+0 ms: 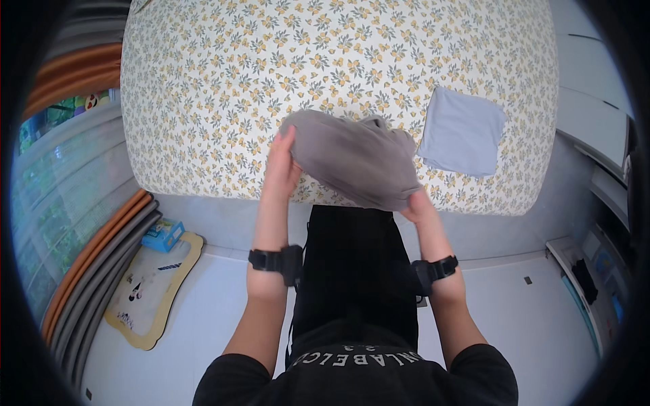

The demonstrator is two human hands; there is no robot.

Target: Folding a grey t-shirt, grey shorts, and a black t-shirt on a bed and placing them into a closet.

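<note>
A bunched grey-brown cloth, perhaps a garment, is stretched between my two hands over the near edge of the bed. My left hand grips its left end, fingers on the outer side. At the lower right corner, my right hand pinches the fabric. The cloth is slightly blurred, and folds hide some of my fingers. To its right, a folded light blue cloth lies flat on the bed's fitted sheet, which has a yellow and grey-green fruit print.
Orange and grey curtains hang by the window at left. A floor mat with a yellow border and a blue box lie below them. White cabinets stand at right, above a low shelf.
</note>
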